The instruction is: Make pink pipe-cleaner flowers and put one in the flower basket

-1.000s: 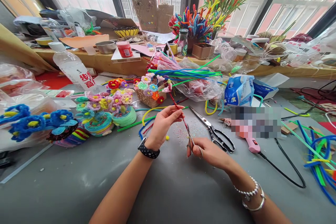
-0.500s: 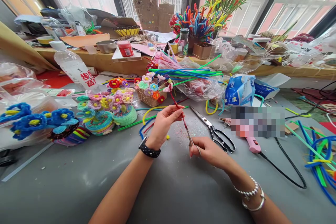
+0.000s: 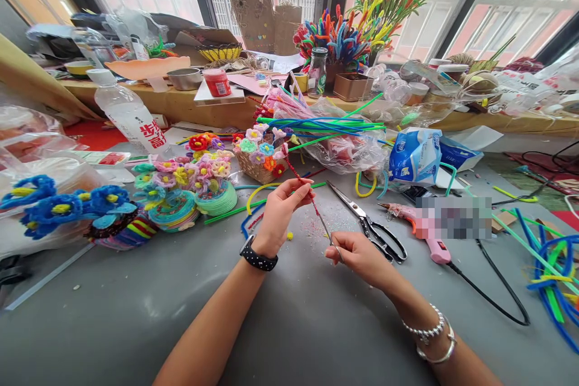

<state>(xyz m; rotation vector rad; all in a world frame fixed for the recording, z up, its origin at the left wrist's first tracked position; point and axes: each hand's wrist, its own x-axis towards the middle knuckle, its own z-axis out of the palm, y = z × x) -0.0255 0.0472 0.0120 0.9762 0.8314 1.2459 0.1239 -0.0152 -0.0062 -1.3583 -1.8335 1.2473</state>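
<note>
My left hand (image 3: 279, 214), wearing a black dotted watch, pinches a dark red pipe cleaner (image 3: 296, 172) between thumb and fingertips. Its upper end leans away to the left and reaches a pale pink flower, beside a small basket of pipe-cleaner flowers (image 3: 257, 164). My right hand (image 3: 355, 253) is closed on the handles of small scissors (image 3: 324, 228). Their narrow blades point up and left at the lower end of the red pipe cleaner; whether they touch it I cannot tell. Large black-handled scissors (image 3: 382, 238) lie just beyond my right hand.
A pink glue gun (image 3: 436, 248) with a black cord lies on the right, by loose coloured pipe cleaners (image 3: 549, 265). Blue flowers (image 3: 58, 208) and a water bottle (image 3: 129, 114) stand left. A plastic bag (image 3: 348, 154) and blue tissue pack (image 3: 414, 155) lie behind.
The red pipe cleaner has tipped further left at its top, the pink flower shifting with it. The small scissors now slant more, their blades looking closer together. Both hands stay nearly in place.
</note>
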